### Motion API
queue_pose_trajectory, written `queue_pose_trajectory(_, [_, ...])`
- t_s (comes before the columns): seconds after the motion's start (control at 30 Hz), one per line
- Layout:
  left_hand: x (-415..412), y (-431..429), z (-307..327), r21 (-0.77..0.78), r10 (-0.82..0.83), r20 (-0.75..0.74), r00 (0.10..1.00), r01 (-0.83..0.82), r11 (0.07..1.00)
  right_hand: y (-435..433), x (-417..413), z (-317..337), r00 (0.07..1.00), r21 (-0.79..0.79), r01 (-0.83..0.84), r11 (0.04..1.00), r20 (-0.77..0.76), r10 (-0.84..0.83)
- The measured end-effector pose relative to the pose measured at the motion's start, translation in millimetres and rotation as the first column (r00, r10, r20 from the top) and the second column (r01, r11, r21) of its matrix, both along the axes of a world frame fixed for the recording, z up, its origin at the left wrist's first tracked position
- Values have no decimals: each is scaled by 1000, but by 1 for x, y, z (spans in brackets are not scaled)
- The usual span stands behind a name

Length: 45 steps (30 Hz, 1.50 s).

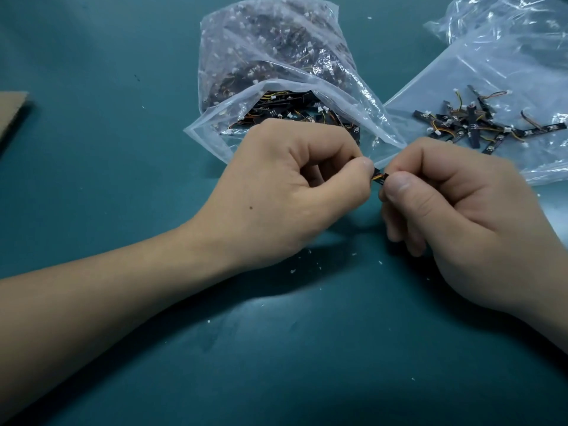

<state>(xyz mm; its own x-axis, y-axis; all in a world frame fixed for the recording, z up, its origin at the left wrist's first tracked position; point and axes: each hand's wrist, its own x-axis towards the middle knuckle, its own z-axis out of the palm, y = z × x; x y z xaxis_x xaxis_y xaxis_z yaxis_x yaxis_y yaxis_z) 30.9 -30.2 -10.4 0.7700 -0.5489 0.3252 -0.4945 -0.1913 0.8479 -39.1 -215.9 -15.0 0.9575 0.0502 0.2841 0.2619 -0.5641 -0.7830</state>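
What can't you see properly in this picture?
Head view, the only one:
The little wired part: mostly hidden by the fingertips of the left hand and right hand pinching it; only a bit of black and orange shows.
The full bag: what fills its upper half is blurred by cloudy, crinkled plastic.
The cardboard: cut off by the left edge.
The flat bag: cut off by the right edge.

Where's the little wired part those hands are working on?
The wired part sits mid-frame, pinched between left hand and right hand, just before the open bag.
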Motion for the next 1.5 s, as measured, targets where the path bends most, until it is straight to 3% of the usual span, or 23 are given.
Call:
queue_pose_trajectory(0.13, [1,1,2,14,-22,-7,1000,22,1000,0,0,0,999,32,-20,999,-26,21])
queue_pose_trajectory(0.37, [2,0,0,-18,15,15,1000,-15,1000,1,1,1,998,-78,-58,995,-21,57])
queue_pose_trajectory(0.63, [3,2,1,-26,-78,5,997,78,997,1,0,0,1000,21,-18,1000,-12,18])
queue_pose_trajectory(0.77, [2,1,0,-28,-86,43,995,87,996,0,0,1,1000,-7,-29,1000,-3,29])
queue_pose_trajectory(1.0, [4,4,2,-13,-130,-78,988,130,991,1,-2,2,997,-108,-82,991,-17,81])
queue_pose_trajectory(1.23, [2,2,3,-38,-89,-44,995,88,995,0,-2,1,995,-42,-99,994,-20,98])
queue_pose_trajectory(1.5, [2,2,3,19,-114,-80,990,116,993,1,-1,4,992,-133,-126,983,5,128])
